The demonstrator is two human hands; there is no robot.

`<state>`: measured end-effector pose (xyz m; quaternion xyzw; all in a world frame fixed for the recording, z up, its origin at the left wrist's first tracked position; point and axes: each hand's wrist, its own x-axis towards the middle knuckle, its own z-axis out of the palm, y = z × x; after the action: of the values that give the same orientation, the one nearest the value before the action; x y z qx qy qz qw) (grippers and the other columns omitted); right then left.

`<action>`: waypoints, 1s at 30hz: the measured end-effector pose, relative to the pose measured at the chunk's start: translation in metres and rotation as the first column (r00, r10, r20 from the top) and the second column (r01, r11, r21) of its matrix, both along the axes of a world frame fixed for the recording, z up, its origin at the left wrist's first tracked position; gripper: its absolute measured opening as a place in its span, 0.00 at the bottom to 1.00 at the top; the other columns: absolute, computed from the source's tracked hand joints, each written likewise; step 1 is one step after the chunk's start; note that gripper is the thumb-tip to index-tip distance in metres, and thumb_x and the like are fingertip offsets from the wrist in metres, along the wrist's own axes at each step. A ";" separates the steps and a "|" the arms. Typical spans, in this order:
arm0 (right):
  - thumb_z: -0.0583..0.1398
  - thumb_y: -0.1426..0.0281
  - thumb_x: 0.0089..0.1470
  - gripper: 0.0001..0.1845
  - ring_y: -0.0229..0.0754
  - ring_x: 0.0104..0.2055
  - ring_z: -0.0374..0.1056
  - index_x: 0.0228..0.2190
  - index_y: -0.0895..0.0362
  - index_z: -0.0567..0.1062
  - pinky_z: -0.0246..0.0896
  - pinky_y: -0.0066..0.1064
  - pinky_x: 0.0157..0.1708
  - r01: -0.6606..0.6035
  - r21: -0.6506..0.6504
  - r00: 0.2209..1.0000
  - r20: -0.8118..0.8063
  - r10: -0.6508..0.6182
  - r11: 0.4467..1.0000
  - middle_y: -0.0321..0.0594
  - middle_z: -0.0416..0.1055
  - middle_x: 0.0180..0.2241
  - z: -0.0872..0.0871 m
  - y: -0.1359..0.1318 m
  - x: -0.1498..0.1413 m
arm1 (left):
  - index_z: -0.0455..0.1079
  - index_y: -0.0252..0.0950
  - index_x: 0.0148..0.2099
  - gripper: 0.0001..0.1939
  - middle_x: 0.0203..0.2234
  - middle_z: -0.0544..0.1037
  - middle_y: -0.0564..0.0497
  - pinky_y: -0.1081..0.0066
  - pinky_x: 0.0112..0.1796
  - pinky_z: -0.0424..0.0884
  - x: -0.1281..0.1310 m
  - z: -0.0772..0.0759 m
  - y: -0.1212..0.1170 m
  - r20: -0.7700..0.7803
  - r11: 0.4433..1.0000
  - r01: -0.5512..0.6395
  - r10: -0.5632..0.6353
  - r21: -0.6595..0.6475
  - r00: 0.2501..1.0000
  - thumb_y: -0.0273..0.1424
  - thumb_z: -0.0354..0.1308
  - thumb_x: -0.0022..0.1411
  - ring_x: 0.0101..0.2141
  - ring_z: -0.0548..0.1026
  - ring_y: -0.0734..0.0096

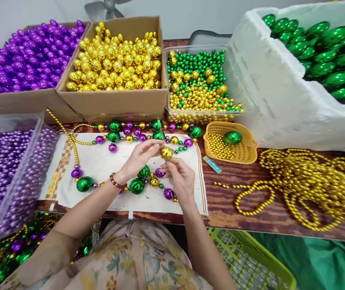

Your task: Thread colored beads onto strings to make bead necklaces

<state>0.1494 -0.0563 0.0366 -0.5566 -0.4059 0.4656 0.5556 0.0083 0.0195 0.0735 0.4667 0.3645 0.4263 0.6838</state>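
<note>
Over the white cloth [90,201], a large shiny gold bead [166,153] sits between the fingertips of my two hands. My left hand [144,159], with a brown bead bracelet at the wrist, pinches it from the upper left. From below, my right hand [182,177] has its thumb and fingers closed against the bead; any thread in them is too fine to make out. Under and around the hands lie green, purple and gold beads, among them a green bead [136,185] and a purple bead [169,193]. A finished-looking bead strand [142,137] stretches across the cloth's far side.
Boxes of purple beads [36,56] and gold beads [121,60] stand behind, beside a clear tub [175,117] and a white foam box [269,100]. An orange basket [248,157], a blue packet [213,164] and gold bead strings [320,185] lie right. Purple beads [15,161] fill a left tub.
</note>
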 end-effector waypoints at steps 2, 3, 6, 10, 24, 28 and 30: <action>0.61 0.60 0.57 0.12 0.39 0.26 0.75 0.35 0.57 0.74 0.68 0.27 0.24 0.090 -0.022 0.995 -0.044 -0.091 0.996 0.39 0.78 0.28 -0.002 -0.002 0.008 | 0.79 0.37 0.44 0.09 0.38 0.80 0.45 0.67 0.45 0.71 0.010 -0.010 0.012 -0.178 0.992 0.085 -0.067 0.092 0.982 0.34 0.59 0.66 0.38 0.76 0.67; 0.61 0.60 0.57 0.12 0.39 0.25 0.75 0.34 0.57 0.74 0.67 0.27 0.23 0.118 -0.024 0.991 -0.057 -0.119 0.993 0.39 0.78 0.27 -0.003 -0.003 0.010 | 0.79 0.38 0.42 0.08 0.37 0.79 0.46 0.67 0.45 0.69 0.017 -0.016 0.018 -0.283 0.979 0.125 -0.075 0.163 0.956 0.31 0.59 0.66 0.38 0.76 0.66; 0.61 0.60 0.56 0.12 0.38 0.23 0.73 0.33 0.56 0.73 0.66 0.27 0.22 0.173 -0.014 0.981 -0.091 -0.174 0.985 0.39 0.78 0.27 -0.006 -0.009 0.014 | 0.78 0.39 0.36 0.08 0.36 0.76 0.47 0.67 0.44 0.65 0.043 -0.035 0.036 -0.556 0.889 0.311 -0.080 0.336 0.828 0.20 0.61 0.59 0.37 0.73 0.65; 0.62 0.61 0.56 0.11 0.39 0.22 0.73 0.32 0.56 0.73 0.66 0.28 0.23 0.203 0.010 0.972 -0.123 -0.200 0.979 0.38 0.78 0.26 -0.011 -0.018 0.011 | 0.73 0.36 0.30 0.07 0.32 0.72 0.47 0.67 0.41 0.62 0.077 -0.060 0.049 -0.715 0.815 0.492 -0.143 0.307 0.684 0.19 0.63 0.55 0.33 0.73 0.63; 0.63 0.67 0.58 0.07 0.38 0.26 0.75 0.36 0.57 0.79 0.68 0.27 0.24 0.074 0.133 0.997 -0.008 -0.073 0.988 0.37 0.78 0.26 -0.007 -0.007 0.006 | 0.77 0.36 0.43 0.07 0.36 0.79 0.48 0.67 0.41 0.73 -0.004 -0.013 0.045 0.120 0.994 -0.026 0.038 -0.102 0.992 0.31 0.61 0.64 0.34 0.78 0.70; 0.62 0.68 0.59 0.06 0.37 0.23 0.74 0.36 0.56 0.80 0.68 0.26 0.22 -0.071 0.180 0.996 0.071 0.060 0.981 0.35 0.77 0.25 -0.008 -0.002 0.000 | 0.77 0.33 0.43 0.06 0.35 0.80 0.48 0.68 0.44 0.76 -0.039 0.007 0.027 0.362 0.950 -0.089 0.199 -0.299 0.911 0.27 0.62 0.64 0.37 0.80 0.70; 0.62 0.69 0.59 0.06 0.36 0.21 0.72 0.36 0.55 0.80 0.67 0.25 0.21 -0.117 0.191 0.988 0.120 0.095 0.975 0.33 0.75 0.22 -0.007 -0.002 -0.002 | 0.77 0.32 0.40 0.04 0.34 0.80 0.48 0.68 0.43 0.77 -0.045 0.010 0.022 0.409 0.931 -0.122 0.265 -0.344 0.873 0.26 0.60 0.66 0.36 0.81 0.70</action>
<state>0.1471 -0.0586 0.0301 -0.5012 -0.5091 0.4206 0.5592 -0.0367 0.0417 0.0839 0.2045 0.3042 0.5273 0.7666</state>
